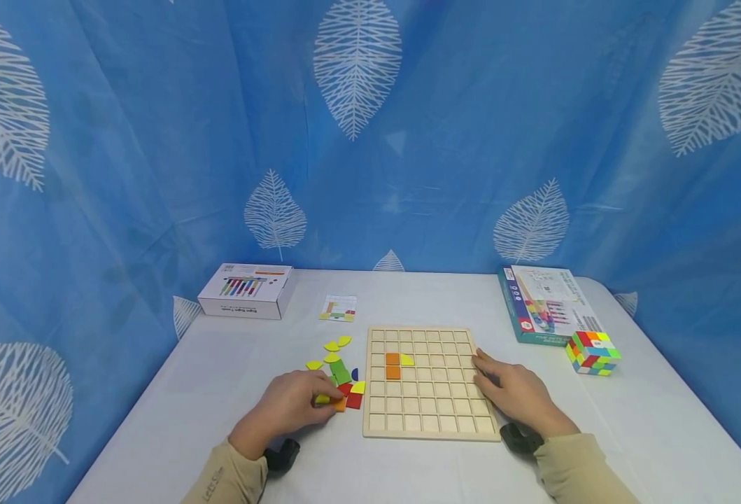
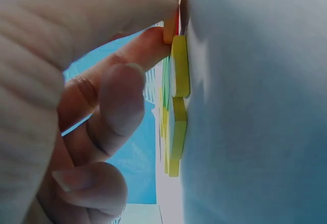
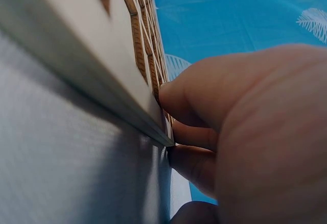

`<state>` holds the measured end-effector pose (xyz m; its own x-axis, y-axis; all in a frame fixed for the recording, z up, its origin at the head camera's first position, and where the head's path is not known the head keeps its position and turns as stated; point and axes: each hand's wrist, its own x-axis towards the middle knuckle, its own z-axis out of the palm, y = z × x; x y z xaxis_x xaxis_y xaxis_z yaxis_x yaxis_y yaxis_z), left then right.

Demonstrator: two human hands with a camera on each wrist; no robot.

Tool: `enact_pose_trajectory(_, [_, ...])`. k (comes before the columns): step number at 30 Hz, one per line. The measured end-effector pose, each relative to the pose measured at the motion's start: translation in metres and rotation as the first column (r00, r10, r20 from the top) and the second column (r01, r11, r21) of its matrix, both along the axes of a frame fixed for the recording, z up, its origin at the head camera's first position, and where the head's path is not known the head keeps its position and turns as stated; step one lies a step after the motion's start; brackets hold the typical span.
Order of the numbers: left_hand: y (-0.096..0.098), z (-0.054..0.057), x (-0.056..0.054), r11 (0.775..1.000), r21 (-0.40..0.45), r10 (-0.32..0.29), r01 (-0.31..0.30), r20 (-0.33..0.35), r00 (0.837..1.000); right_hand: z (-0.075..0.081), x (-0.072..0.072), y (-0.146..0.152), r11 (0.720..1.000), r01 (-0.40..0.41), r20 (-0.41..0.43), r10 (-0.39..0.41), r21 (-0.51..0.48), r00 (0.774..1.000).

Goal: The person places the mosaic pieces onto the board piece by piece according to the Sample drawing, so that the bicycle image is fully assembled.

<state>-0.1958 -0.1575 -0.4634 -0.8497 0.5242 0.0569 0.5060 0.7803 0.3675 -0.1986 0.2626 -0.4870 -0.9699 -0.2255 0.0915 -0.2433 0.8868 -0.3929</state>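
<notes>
At the lower left of centre, the left hand point(image 1: 291, 402) pinches an orange tile point(image 1: 341, 405) between thumb and forefinger, its other fingers loosely bent. At the lower right of centre, the right hand point(image 1: 516, 392) grips the right edge of a gridded wooden board point(image 1: 428, 406), thumb on the rim, fingers at the side. Just past the left fingertips lie a red square point(image 1: 354, 401), a green tile point(image 1: 341, 372), a dark blue piece point(image 1: 355, 374) and several yellow quarter-rounds point(image 1: 314, 365). Toward the board's upper left sit two orange squares point(image 1: 392, 373), with a yellow piece point(image 1: 406, 360) beside the upper one. Mid-right stands a puzzle cube point(image 1: 593, 352) (many-coloured), near a teal-edged box point(image 1: 534, 339). Farther, left of centre, lie a printed card point(image 1: 339, 308) and a white box point(image 1: 244, 290); a blue curtain point(image 1: 408, 196) fills the top.
</notes>
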Motion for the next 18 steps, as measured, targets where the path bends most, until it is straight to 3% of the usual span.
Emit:
enact_pose_trajectory(11, [0.0021, -0.0007, 0.0007, 1.000, 0.015, 0.019, -0.019, -0.053, 0.998, -0.0008, 0.0000, -0.0004, 1.000, 0.001, -0.005, -0.001, 0.001, 1.000])
enact_pose_trajectory(18, [0.0070, -0.0036, 0.0017, 0.999, 0.038, -0.003, 0.007, -0.087, 0.996, -0.0003, -0.0003, -0.0002, 1.000, 0.005, 0.005, -0.005, -0.001, 1.000])
